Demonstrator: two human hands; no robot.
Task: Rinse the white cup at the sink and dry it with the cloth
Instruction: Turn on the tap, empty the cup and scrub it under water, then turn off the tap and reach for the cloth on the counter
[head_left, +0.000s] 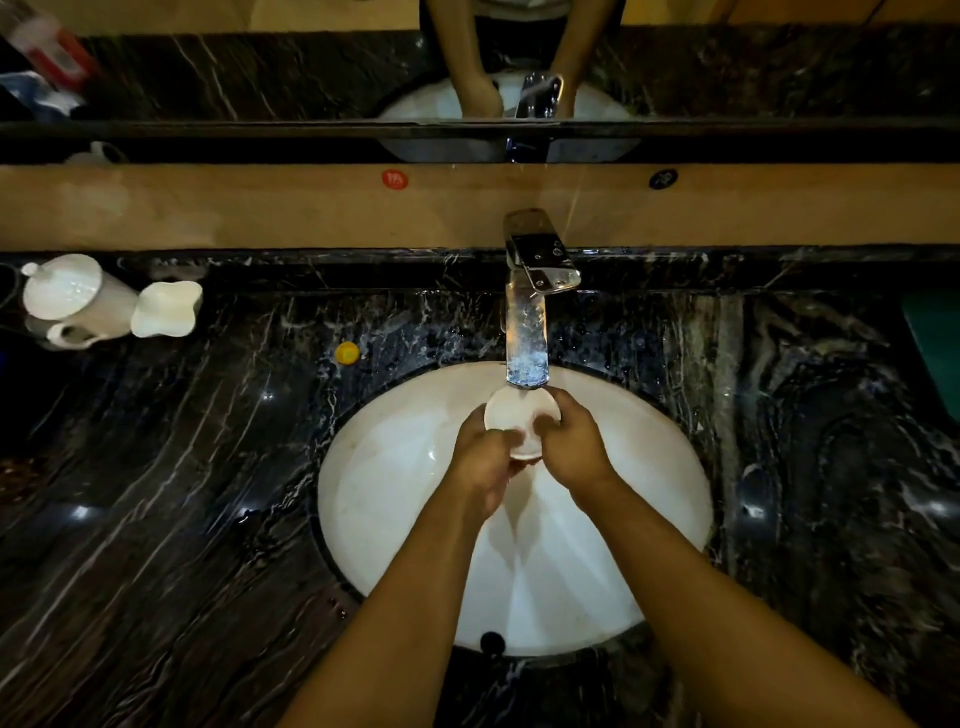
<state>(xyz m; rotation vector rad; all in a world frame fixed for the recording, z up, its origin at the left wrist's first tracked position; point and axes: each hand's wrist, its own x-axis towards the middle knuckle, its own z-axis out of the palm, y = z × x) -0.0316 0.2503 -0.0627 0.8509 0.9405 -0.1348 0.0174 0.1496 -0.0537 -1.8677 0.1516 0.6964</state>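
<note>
Both hands, the left hand and the right hand, hold the white cup under the tap over the sink; it seems best to turn it slowly with the mouth tilted so water reaches every side.

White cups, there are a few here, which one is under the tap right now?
The white cup held over the sink by both hands, right below the faucet spout. The lidded cup and the wavy-rimmed cup sit far left on the counter.

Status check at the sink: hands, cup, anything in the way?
Left hand and right hand both have a grip on the white cup. Cup over the sink, under the faucet spout. Nothing blocking; no cloth seen.
</note>
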